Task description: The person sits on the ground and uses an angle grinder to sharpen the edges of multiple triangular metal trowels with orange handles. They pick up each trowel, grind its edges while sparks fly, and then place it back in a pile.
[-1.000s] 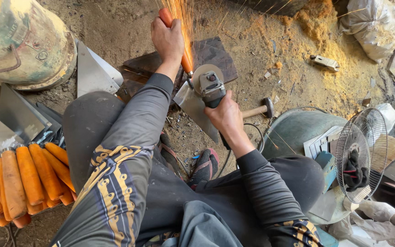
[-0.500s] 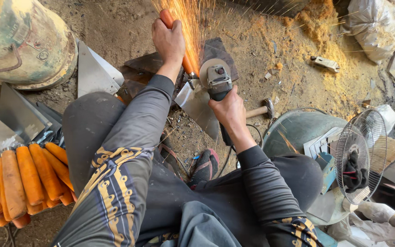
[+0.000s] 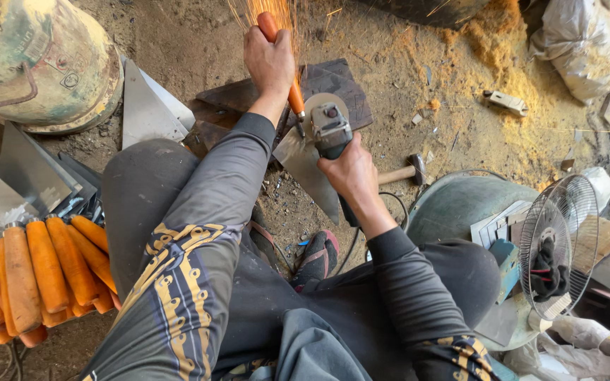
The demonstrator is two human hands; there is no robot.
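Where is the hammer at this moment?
In the head view, the hammer lies on the dirt floor, just right of the right hand holding the angle grinder.

Grinder (image 3: 330,127) on blade (image 3: 308,166); fan (image 3: 555,247) right.

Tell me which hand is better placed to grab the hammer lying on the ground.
Probably the right hand: it grips the angle grinder beside the hammer. The left hand is farther away, holding the blade's orange handle.
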